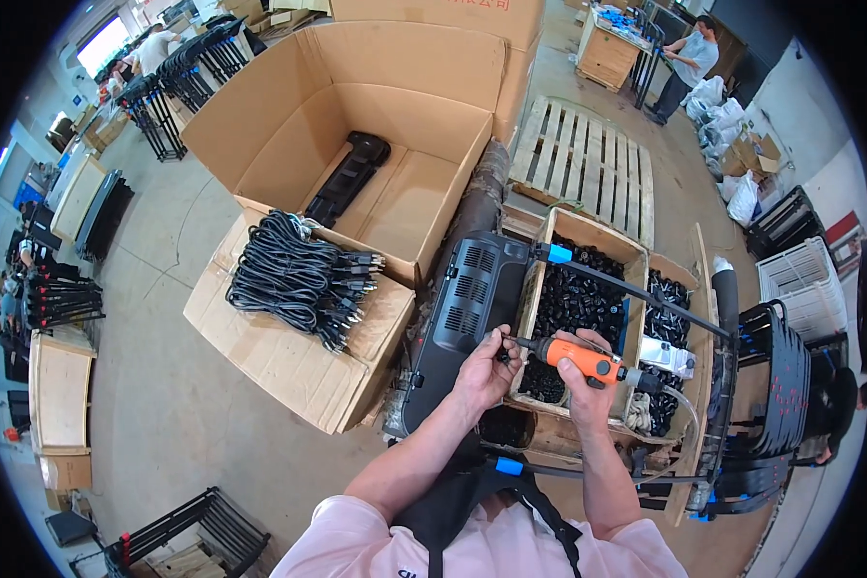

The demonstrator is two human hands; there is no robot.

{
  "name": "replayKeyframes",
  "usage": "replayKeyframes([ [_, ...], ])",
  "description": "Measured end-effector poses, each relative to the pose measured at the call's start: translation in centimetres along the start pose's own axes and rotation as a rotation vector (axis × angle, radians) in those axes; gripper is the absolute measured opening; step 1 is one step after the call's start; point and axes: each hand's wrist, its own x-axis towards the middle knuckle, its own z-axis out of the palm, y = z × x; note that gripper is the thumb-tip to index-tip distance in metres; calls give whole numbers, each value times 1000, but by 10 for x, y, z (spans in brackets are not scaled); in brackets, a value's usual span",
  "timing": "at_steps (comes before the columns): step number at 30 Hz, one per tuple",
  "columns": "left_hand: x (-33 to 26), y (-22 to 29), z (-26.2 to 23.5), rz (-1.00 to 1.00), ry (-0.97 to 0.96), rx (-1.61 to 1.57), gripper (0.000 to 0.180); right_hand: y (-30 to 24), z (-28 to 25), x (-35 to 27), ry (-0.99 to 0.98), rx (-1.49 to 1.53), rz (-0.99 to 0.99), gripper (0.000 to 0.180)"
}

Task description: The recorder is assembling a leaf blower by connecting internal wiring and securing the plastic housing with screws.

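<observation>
My right hand (589, 390) is wrapped round an orange air screwdriver (580, 360), whose hose bends down from its back end. The tool lies almost level, its bit pointing left toward my left hand (486, 374). That hand's fingers are pinched together at the bit tip, around something small and dark that I cannot make out. Just beyond it lies a black plastic housing (472, 289) with slotted vents. A black metal tube (645, 301) with a blue end piece runs from the housing over the parts box to the right.
A divided wooden box (636, 258) of small black parts stands to the right. On the left, bundled black cables (294, 275) lie on cardboard beside a large open carton (409, 207) holding a black plastic part (352, 178). A wooden pallet (580, 162) and a co-worker (692, 64) are farther off.
</observation>
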Motion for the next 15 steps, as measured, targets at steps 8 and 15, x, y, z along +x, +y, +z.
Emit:
replayKeyframes([
  [8,2,10,0,-36,47,-114,25,2,19,6,-61,-59,-30,56],
  [15,-5,13,-4,-11,147,58,22,14,58,42,-36,-111,11,55],
])
